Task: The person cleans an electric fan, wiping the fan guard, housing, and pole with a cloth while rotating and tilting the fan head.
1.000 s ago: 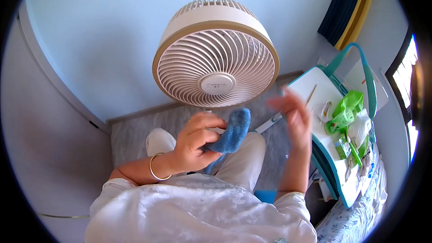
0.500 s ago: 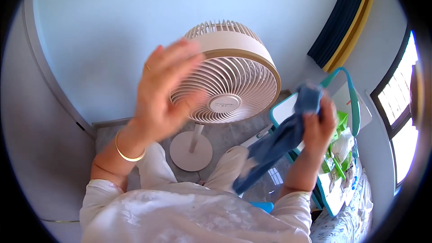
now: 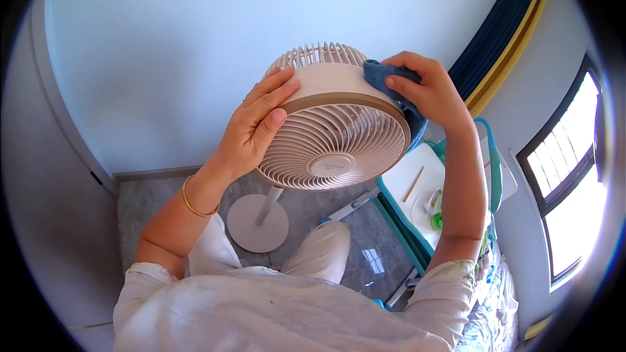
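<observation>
In front of me stands a fan (image 3: 332, 137) with a round head, a white housing, a gold-brown front ring and curved grille bars. My left hand (image 3: 254, 120) lies against the left side of the housing, its fingers stretched out and the thumb by the front ring. On the right side of the housing, my right hand (image 3: 427, 88) grips a blue cloth (image 3: 391, 81) and presses it to the white surface. Part of the cloth hangs down behind the ring at the right. The fan's pole meets a round white base (image 3: 257, 223) on the floor.
At the right stands a small white desk (image 3: 401, 186) with teal edges, carrying a thin stick (image 3: 413, 184) and green items. A teal curved lamp (image 3: 495, 179) rises behind my right forearm. Beyond are a barred window (image 3: 564, 137) and dark blue and yellow curtains (image 3: 492, 32). Tiled floor lies below.
My right hand has brought the blue cloth up and left onto the fan's housing. My left hand, blurred and raised before, now rests on the housing's left side.
</observation>
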`<state>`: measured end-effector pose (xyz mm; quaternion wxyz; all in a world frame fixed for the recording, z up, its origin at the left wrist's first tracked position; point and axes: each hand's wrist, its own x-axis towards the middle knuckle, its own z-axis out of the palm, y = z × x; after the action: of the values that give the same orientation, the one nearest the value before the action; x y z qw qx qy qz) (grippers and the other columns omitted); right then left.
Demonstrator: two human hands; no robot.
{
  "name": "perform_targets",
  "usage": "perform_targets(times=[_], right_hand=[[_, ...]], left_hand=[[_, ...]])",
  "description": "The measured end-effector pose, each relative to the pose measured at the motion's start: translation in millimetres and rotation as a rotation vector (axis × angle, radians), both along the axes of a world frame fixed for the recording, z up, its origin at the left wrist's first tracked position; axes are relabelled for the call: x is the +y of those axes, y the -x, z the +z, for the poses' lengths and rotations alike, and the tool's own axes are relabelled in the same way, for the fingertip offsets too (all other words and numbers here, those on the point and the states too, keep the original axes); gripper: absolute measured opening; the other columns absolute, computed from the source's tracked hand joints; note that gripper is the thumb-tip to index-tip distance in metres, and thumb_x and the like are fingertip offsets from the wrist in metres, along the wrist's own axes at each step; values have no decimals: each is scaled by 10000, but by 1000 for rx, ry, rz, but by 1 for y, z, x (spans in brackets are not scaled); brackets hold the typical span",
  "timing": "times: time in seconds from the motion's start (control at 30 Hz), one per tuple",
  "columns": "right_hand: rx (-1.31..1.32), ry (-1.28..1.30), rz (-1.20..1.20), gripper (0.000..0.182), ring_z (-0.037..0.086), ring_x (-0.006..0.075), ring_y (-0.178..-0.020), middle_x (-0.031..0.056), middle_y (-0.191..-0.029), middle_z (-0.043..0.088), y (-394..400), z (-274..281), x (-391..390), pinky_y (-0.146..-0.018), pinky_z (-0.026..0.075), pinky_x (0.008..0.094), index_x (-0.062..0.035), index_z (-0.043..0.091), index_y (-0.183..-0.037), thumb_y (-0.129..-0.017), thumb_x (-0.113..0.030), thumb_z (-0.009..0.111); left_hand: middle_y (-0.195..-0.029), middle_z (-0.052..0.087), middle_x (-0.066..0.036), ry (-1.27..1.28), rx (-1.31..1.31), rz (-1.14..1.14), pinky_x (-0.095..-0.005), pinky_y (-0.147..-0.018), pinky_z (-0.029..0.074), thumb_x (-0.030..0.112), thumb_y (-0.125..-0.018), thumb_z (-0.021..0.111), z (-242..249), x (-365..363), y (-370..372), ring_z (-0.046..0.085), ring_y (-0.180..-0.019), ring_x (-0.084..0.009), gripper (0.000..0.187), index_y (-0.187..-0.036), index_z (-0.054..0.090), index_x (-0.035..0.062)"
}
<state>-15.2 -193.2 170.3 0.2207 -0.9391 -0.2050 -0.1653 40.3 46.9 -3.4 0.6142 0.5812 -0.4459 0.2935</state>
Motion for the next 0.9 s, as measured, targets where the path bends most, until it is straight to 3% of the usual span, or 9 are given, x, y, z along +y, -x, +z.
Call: perform_targets(times=[0.1, 0.2, 0.33, 0.43, 0.47, 0.57, 0.67, 0.9], right_hand=[[10, 161, 25, 201, 577, 127, -812, 67, -920, 636, -12, 12, 21, -742, 474, 272, -19, 670, -1002, -840, -135, 646], [-140, 359, 265, 206, 589, 183, -780, 98, -901, 621, -33, 12, 46, -717, 472, 294, -8, 671, -993, -838, -139, 640], [-194, 471, 263, 192, 589, 259, -776, 125, -888, 602, -31, 0, 80, -713, 467, 320, 2, 665, -976, -846, -133, 622], [-210, 511, 243, 201, 582, 238, -766, 121, -880, 599, -28, 11, 57, -705, 462, 312, 4, 666, -987, -854, -141, 621], [-168, 451, 234, 207, 558, 195, -744, 100, -852, 584, -24, 16, 44, -686, 450, 297, 5, 667, -999, -860, -141, 623], [-6, 331, 26, 201, 525, 156, -726, 79, -824, 565, -6, 24, 11, -663, 430, 283, 10, 669, -995, -862, -134, 624], [28, 316, -18, 185, 511, 144, -720, 69, -812, 555, -2, 23, -7, -650, 418, 280, 13, 667, -977, -857, -122, 626], [-128, 450, 286, 162, 540, 198, -708, 90, -821, 557, -25, 11, 62, -648, 438, 305, 12, 656, -940, -838, -110, 626]], left_hand=[[-1405, 446, -133, 4, 1, 2, -384, -1101, 273, 237, -985, 472, 0, 1, -3, 344, -1351, -293, 376, -1302, 533, 43], [-1383, 457, -144, -3, -18, 9, -375, -1078, 302, 238, -984, 473, 2, 1, -1, 387, -1313, -287, 370, -1287, 543, 36], [-1334, 470, -154, -8, -31, 70, -361, -1026, 349, 231, -984, 470, 2, 0, 3, 455, -1222, -276, 356, -1261, 554, 24], [-1307, 471, -149, 2, -12, 58, -354, -990, 371, 219, -982, 469, 5, 0, 5, 479, -1169, -266, 345, -1254, 556, 26], [-1300, 472, -150, -1, -5, 53, -354, -982, 375, 218, -980, 472, 5, 1, 5, 482, -1159, -267, 343, -1253, 556, 27], [-1285, 476, -152, 3, -2, 58, -356, -966, 381, 211, -974, 480, 6, -1, 5, 490, -1138, -271, 336, -1247, 561, 33], [-1280, 481, -156, 6, -30, 97, -358, -969, 378, 198, -968, 489, 5, -3, 4, 490, -1137, -281, 323, -1236, 562, 33], [-1267, 493, -162, 61, -42, 54, -364, -979, 372, 198, -961, 513, 0, -6, 0, 490, -1137, -292, 345, -1237, 470, -5]])
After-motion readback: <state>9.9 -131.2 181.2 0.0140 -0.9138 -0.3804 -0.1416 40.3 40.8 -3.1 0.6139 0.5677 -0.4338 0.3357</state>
